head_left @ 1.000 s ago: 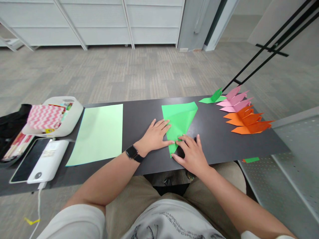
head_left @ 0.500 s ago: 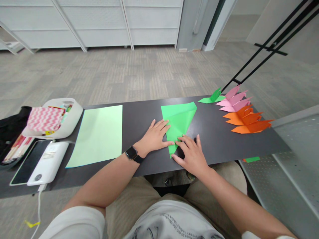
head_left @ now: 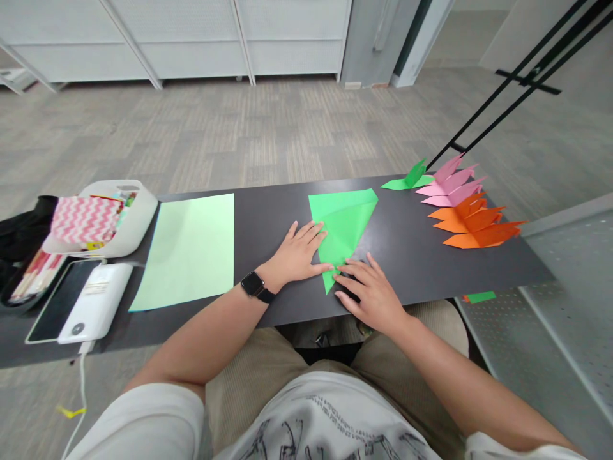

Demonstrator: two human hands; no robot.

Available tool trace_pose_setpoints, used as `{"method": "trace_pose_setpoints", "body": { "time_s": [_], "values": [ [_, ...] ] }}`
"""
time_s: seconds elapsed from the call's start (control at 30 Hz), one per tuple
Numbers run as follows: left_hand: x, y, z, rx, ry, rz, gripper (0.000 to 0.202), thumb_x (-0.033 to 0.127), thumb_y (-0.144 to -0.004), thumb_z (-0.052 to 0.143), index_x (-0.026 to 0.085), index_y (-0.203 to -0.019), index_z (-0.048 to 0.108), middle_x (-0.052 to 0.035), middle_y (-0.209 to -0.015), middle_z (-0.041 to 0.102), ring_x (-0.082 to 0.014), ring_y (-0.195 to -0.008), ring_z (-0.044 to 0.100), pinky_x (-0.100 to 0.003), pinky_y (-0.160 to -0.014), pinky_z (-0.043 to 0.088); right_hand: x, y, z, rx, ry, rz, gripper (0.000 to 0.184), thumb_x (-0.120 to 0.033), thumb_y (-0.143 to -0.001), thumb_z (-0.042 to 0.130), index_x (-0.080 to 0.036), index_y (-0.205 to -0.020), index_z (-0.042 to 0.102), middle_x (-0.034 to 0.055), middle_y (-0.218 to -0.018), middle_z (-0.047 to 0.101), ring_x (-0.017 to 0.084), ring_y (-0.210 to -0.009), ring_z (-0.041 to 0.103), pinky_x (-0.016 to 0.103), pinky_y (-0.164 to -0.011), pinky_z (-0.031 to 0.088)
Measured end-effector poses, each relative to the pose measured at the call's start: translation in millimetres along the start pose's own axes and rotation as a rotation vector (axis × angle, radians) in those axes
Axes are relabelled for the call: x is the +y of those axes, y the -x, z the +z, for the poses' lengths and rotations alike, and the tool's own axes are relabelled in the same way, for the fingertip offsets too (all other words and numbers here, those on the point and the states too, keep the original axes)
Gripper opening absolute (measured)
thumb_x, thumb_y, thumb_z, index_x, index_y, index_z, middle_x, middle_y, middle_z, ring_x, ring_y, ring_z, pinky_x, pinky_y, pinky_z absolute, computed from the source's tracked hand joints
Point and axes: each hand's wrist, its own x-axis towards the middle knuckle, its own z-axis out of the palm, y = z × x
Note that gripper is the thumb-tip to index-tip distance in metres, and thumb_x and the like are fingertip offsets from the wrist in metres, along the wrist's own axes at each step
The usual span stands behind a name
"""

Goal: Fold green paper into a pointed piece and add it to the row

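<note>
A partly folded sheet of bright green paper (head_left: pixel 345 227) lies on the dark table, its narrow point towards me and its wide end away. My left hand (head_left: pixel 299 252) rests spread over its left edge, thumb stretched to the lower part. At the lower right edge, the fingertips of my right hand (head_left: pixel 371 289) touch the paper near the point, with fingers apart and the palm low over the table. A watch (head_left: pixel 255 285) sits on my left wrist.
Pale green sheets (head_left: pixel 189 249) lie to the left. Beyond them are a white basket (head_left: pixel 143 214), a white power bank (head_left: pixel 96 303) with a cable and a phone (head_left: pixel 60 306). Folded green (head_left: pixel 409 179), pink (head_left: pixel 453 185) and orange (head_left: pixel 479 223) paper shapes stand at the right.
My right hand's thumb has shifted slightly away from the paper's point. The left hand and the green paper stay nearly in place; the whole view has tilted a little.
</note>
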Motion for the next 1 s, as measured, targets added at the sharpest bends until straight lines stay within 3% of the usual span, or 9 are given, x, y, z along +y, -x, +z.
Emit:
{"method": "trace_pose_setpoints", "body": {
  "time_s": [0.1,0.2,0.4,0.53,0.77,1.0],
  "values": [
    [-0.6,-0.9,-0.2,0.020,-0.023,0.020,0.086,0.072,-0.102,0.059,0.015,-0.165,0.048,-0.0194,-0.180,0.031,-0.0371,-0.169,0.027,-0.064,-0.139,0.009,4.0,3.4,-0.2,-0.043,-0.027,-0.050,0.030,-0.035,-0.107,0.065,-0.024,-0.132,0.078,0.0108,-0.134,0.078,0.032,-0.138,0.067,0.066,-0.131,0.035],
    [-0.3,-1.9,-3.2,0.071,-0.033,0.078,0.084,0.068,-0.101,0.064,0.012,-0.161,0.052,-0.0214,-0.181,0.028,-0.0378,-0.168,0.027,-0.061,-0.140,0.011,4.6,2.6,-2.3,-0.081,-0.019,-0.058,0.031,-0.034,-0.107,0.065,-0.022,-0.133,0.077,0.0113,-0.134,0.078,0.032,-0.140,0.066,0.067,-0.131,0.033],
    [5.2,-0.8,-5.6,0.090,0.044,0.193,0.042,0.050,-0.106,0.064,0.023,-0.136,0.072,-0.0131,-0.155,0.063,-0.0313,-0.147,0.055,-0.057,-0.135,0.030,4.0,2.3,-10.3,-0.171,-0.011,-0.071,0.040,-0.038,-0.104,0.069,-0.026,-0.142,0.073,0.0128,-0.140,0.075,0.037,-0.145,0.060,0.076,-0.133,0.016],
    [9.1,3.5,-2.7,0.087,0.044,0.178,0.035,0.046,-0.109,0.060,0.024,-0.133,0.073,-0.0107,-0.150,0.066,-0.0304,-0.144,0.056,-0.060,-0.134,0.029,3.3,5.5,-17.7,-0.246,-0.005,-0.121,0.051,-0.044,-0.100,0.074,-0.031,-0.149,0.070,0.0172,-0.151,0.065,0.042,-0.153,0.051,0.082,-0.129,0.013],
    [12.8,12.9,-11.0,-0.002,0.045,0.146,0.050,0.051,-0.106,0.060,0.023,-0.148,0.065,-0.0127,-0.165,0.055,-0.0335,-0.156,0.046,-0.067,-0.137,0.014,2.2,3.8,-24.7,-0.282,-0.014,-0.132,0.054,-0.049,-0.100,0.074,-0.031,-0.150,0.069,0.0180,-0.153,0.064,0.043,-0.153,0.051,0.081,-0.129,0.015],
    [11.7,16.2,-13.7,-0.064,0.056,0.153,0.083,0.074,-0.096,0.068,0.021,-0.159,0.056,-0.0159,-0.174,0.044,-0.0381,-0.162,0.038,-0.069,-0.137,0.001,22.2,-2.2,-14.8,-0.143,-0.072,-0.098,0.040,-0.028,-0.110,0.057,-0.030,-0.148,0.071,0.0096,-0.142,0.076,0.029,-0.138,0.067,0.068,-0.135,0.019]
  ]
}}
